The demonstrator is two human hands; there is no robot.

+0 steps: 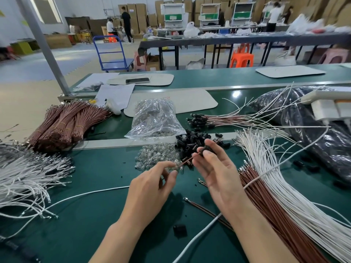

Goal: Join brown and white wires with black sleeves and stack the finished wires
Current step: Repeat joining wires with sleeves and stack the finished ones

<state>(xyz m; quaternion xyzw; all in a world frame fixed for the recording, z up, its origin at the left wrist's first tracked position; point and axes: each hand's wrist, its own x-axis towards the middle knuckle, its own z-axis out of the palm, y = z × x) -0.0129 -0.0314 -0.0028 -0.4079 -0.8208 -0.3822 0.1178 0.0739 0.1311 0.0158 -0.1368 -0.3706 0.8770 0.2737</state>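
The brown wire (187,160) lay between the hands. Its long axis slanted from the left hand (152,188), which pinched it, up to the right hand (218,171), which gripped a black sleeve (208,149) at its far end. Under them was a green table (95,186); far beyond, a hall with cardboard boxes (140,14).

Person, seen from the head camera; two limbs in frame. Left hand (152,186): bare; slender fingers; nails cut short. Left forearm (121,234): bare along all its visible length. Right hand (218,173): bare; slender fingers; short nail showing on the thumb. Right forearm (262,234): bare likewise; anything worn higher up lies outside the frame.
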